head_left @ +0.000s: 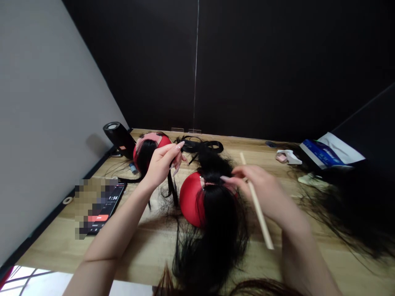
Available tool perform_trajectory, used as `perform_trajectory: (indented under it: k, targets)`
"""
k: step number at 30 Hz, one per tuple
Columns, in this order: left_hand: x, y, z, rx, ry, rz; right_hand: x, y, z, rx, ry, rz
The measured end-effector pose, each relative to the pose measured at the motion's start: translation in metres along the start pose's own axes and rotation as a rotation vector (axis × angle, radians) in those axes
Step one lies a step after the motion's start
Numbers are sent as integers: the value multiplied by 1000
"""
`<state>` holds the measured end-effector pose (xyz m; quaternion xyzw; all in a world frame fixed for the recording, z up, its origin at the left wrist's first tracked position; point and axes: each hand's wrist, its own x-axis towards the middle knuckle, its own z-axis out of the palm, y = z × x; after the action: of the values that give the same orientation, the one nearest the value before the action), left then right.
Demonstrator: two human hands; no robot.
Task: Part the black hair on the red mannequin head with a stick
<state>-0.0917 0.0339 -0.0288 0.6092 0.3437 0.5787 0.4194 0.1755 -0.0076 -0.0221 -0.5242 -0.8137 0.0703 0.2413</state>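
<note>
In the middle of the table a red ball-shaped form (190,201) carries long black hair (220,218), divided by a pale parting across its top. My right hand (257,185) is at the right side of this parting, thumb and fingertips at the hair. A pale flat wooden stick (261,218) is tucked in that hand and slants down toward me. Raised to the left of the form is my left hand (165,160), its fingers drawn together; whatever they pinch is too fine to make out. Behind it stands a second red form (164,141) with black hair and a pinkish patch.
A black cylindrical speaker (119,137) stands at the back left, near a phone (108,205) showing a timer. Black strands (212,146) lie behind the form. To the right are a blue-and-white packet (327,152), a small pink block (281,157) and a large mass of hair (358,205).
</note>
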Motion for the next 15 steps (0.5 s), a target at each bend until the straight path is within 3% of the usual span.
perform_trajectory:
  k: [4,7,10,15]
  targets:
    - [-1,1,-1,-21,14,1,9,-16,26,-77,-242,-51]
    - [-1,2,-3,-22,16,8,11,-10,24,89,-333,-47]
    - [-1,2,-3,-9,16,11,10,-3,14,208,-334,-38]
    - [0,2,-4,9,19,6,5,-3,-1,181,-264,3]
